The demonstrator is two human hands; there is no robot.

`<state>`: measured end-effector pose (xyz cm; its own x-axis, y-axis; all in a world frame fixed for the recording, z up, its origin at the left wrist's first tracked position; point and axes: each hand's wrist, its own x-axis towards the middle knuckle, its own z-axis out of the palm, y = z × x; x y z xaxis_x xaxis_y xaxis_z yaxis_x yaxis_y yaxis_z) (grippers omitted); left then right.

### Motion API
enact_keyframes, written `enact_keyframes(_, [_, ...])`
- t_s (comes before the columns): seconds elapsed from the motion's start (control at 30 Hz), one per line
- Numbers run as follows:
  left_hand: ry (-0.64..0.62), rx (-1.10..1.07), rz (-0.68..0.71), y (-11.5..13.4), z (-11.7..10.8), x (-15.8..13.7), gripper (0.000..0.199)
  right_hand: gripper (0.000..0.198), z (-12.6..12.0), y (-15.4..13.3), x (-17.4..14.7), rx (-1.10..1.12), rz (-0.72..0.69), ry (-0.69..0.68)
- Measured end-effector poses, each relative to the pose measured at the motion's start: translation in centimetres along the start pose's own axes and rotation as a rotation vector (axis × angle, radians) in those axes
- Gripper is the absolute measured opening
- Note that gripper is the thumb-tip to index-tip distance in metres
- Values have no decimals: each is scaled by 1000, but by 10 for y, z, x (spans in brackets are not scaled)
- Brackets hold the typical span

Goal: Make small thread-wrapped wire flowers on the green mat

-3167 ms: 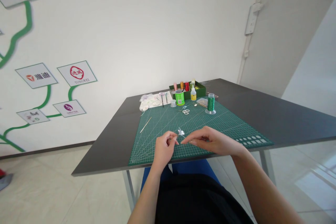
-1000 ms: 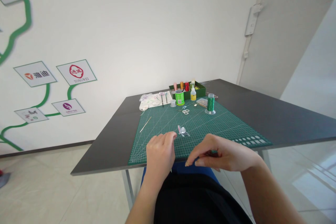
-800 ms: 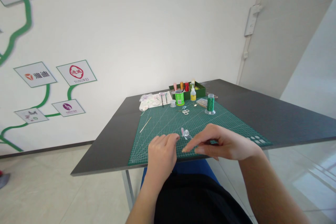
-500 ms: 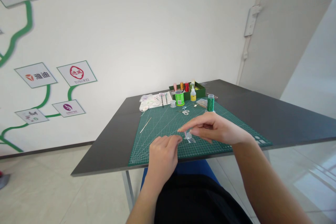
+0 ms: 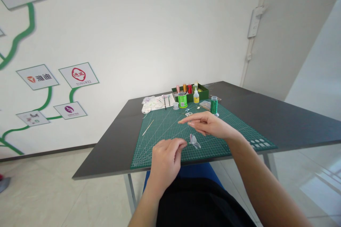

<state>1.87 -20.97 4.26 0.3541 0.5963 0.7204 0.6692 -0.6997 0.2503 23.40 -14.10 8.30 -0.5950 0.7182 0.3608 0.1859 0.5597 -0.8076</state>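
Note:
My left hand (image 5: 168, 156) is closed in a pinch low over the front of the green cutting mat. At its fingertips is a small petal flower (image 5: 195, 141), pale and see-through with a hint of pink; its stem is hidden by the fingers. My right hand (image 5: 207, 125) hovers above and beyond the flower, fingers stretched out to the left, and I see nothing in it. Just beyond its fingers lie small white-handled scissors (image 5: 188, 114). A spool of green thread (image 5: 214, 105) stands upright behind this hand.
The cutting mat (image 5: 157, 145) covers the middle of the dark table (image 5: 112, 149). A thin stick (image 5: 148, 127) lies on its left. Toward the back are a green can (image 5: 182, 100), a glue bottle (image 5: 196, 97), a box of thread spools (image 5: 204, 93) and white cloth with petals (image 5: 153, 104).
My right hand has moved up and left, away from the flower, which now shows more fully. My left hand keeps its pinch and has shifted slightly right.

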Motion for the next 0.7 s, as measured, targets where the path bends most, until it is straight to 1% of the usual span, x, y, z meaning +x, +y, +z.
enact_keyframes(0.2, [41, -52, -44, 3, -5, 2, 13, 39, 11, 20, -4, 71, 68, -24])
enact_keyframes(0.3, [66, -101, -89, 3, -6, 2, 13, 43, 18, 28, -8, 112, 94, -35])
enact_keyframes(0.4, [95, -139, -147, 0, -6, 1, 14, 46, 26, 32, -12, 147, 94, -39])
enact_keyframes(0.53, [131, -214, -236, -3, -3, -1, 14, 43, 35, 35, -19, 171, 82, -67])
enact_keyframes(0.7, [150, -380, -339, -6, 2, 1, 12, 43, 44, 38, -29, 194, 72, -100])
